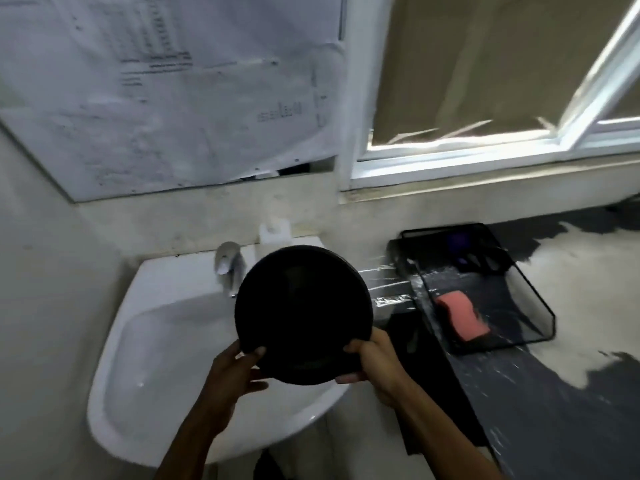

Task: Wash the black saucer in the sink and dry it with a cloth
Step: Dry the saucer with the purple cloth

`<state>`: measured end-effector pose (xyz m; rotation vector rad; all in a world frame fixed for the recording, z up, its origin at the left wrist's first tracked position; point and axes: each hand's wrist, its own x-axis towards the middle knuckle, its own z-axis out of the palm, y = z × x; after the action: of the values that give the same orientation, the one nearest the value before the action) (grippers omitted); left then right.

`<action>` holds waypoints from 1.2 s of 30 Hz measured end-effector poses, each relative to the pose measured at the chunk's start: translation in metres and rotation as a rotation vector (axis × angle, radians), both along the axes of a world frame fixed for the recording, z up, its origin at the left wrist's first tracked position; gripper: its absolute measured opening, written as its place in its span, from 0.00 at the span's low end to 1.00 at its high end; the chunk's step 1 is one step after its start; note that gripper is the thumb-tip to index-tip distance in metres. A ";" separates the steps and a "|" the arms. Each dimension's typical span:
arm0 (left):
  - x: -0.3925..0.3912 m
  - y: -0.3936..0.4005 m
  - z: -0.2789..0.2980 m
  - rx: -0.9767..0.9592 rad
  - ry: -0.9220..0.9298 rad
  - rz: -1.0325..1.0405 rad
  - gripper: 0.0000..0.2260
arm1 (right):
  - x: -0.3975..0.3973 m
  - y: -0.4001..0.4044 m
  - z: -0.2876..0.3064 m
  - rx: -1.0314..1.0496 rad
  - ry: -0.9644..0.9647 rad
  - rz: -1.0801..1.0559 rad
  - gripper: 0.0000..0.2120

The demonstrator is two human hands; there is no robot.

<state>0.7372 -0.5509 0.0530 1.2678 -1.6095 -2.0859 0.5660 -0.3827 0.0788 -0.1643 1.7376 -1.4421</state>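
The round, matte black saucer (304, 315) is held upright over the white ceramic sink (166, 344), just in front of the chrome tap (229, 268); the left hand (231, 379) pinches its lower left rim, thumb on the face, and the right hand (372, 362) curls its fingers around the lower right rim; no water visibly runs, so washing seems barely begun; a pink sponge (462, 315) lies in the black wire tray (540, 306) on the desk (571, 410); no drying cloth is clearly visible, and drying remains.

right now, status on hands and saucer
Left hand and right hand grip black saucer by its lower rim. Held above sink. Nothing in the way.
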 end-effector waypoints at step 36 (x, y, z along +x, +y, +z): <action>-0.301 0.230 -0.025 0.269 0.036 0.193 0.06 | -0.252 0.256 -0.026 0.394 0.138 -0.159 0.03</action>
<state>0.4367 -0.3204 0.0278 1.3956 -1.1682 -2.2404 0.3138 -0.1266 0.0527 0.0899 2.1523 -1.1890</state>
